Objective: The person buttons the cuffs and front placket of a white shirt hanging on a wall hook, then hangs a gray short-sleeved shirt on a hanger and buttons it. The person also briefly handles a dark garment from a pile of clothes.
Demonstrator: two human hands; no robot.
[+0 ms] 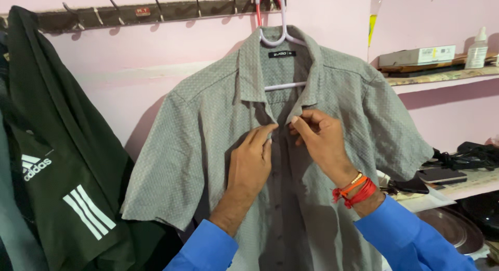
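Reaching up from blue sleeves, the left hand (251, 164) and the right hand (323, 141), its wrist wound with red and orange threads, each pinch one front edge of the grey-green short-sleeved woven shirt (208, 146) just below its collar, fingers closed on the cloth at the top of the placket. That shirt hangs front-on from a pale plastic hanger (275, 39) hooked on a dark wall rack (130, 13), with a dark green sports garment with white stripes (57, 162) beside it at left and cluttered pink wall shelves (442, 76) at right.
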